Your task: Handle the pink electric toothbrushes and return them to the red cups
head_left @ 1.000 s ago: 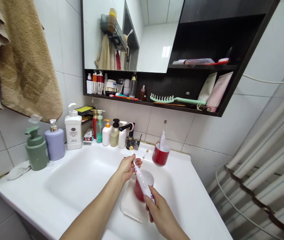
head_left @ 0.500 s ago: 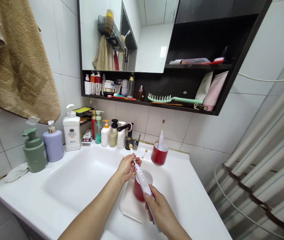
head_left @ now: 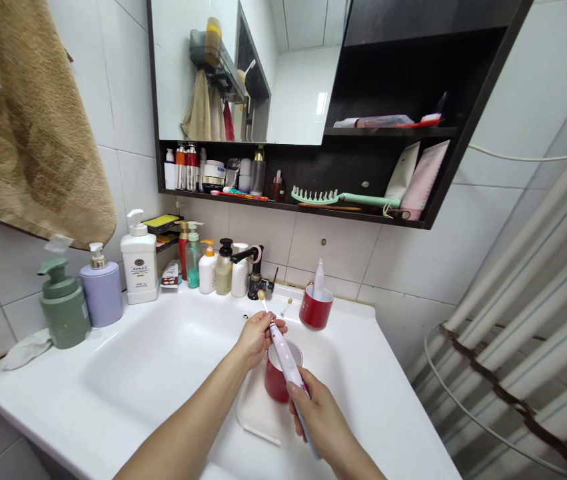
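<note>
Both our hands are closed on the electric toothbrush point(head_left: 281, 348), over the right side of the sink point(head_left: 143, 380). Our right hand point(head_left: 317, 408), at the near end, wraps its fingers round the lower part of the handle point(head_left: 289, 370), thumb lying along the top. Our left hand point(head_left: 257, 338) is at the far end, thumb and fingertips pinched at the stem of the head point(head_left: 262, 298), with the remaining fingers loosely curled. Those fingertips cover the spot where stem and handle meet (so we cannot tell whether the two are joined). The handle runs from near right to far left, and the head points toward the tap point(head_left: 255, 270).

Just below the handle we have a red cup point(head_left: 274, 381) standing in the sink, partly hidden, with a pale tray point(head_left: 258, 427) showing at its near side. What looks like a spare head point(head_left: 287, 307) lies on the far ledge, between the tap and a second cup point(head_left: 317, 312), also red, which holds a second handle point(head_left: 318, 280) tip up. Left of the tap we see a row of pump bottles point(head_left: 207, 274), and above it a dark cabinet point(head_left: 318, 163) with a mint hairbrush point(head_left: 316, 195).
</note>
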Available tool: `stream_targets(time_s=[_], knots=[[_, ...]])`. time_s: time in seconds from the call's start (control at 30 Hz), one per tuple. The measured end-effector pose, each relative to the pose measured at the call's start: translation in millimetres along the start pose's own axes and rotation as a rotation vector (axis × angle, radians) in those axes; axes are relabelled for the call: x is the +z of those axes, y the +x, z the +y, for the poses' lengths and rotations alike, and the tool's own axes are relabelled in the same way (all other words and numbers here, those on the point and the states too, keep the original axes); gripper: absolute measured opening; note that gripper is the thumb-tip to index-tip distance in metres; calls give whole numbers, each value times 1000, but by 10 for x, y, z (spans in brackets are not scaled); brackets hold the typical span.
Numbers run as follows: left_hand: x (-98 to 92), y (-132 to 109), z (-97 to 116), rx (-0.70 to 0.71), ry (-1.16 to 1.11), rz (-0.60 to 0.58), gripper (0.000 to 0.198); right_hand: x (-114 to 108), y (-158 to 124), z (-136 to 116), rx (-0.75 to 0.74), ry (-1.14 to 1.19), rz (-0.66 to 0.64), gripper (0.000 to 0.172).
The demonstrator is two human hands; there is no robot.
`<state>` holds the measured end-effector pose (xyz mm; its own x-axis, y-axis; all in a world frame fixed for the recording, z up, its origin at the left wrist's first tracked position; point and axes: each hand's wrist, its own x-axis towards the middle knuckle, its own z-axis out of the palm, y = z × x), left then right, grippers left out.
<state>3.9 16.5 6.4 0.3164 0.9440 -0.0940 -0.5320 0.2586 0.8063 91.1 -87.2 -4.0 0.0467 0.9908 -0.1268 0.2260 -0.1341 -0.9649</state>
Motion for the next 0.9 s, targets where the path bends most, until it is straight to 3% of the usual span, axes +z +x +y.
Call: stream_targets(time_s=[0.1, 0.23, 0.47, 0.63, 0.8, 0.9], knots=[[-8, 10, -1, -3, -14, -10, 8, 3, 6, -1, -3, 23, 10, 29], [-13, 18, -9, 6, -14, -21, 8, -2, 2, 2, 38, 105, -88, 30], [20, 6, -45, 39, -11, -49, 9, -9, -23, -22, -31, 21, -3, 29], [27, 4, -34, 24, -33, -73, 8, -8, -62, -82, 83, 231, -100, 27], [44, -3, -38, 16, 23, -36, 7, -7, -17, -27, -26, 87, 9, 29], [52, -19, -28, 13, 20, -48, 7, 4, -18, -24, 11, 152, -41, 29]])
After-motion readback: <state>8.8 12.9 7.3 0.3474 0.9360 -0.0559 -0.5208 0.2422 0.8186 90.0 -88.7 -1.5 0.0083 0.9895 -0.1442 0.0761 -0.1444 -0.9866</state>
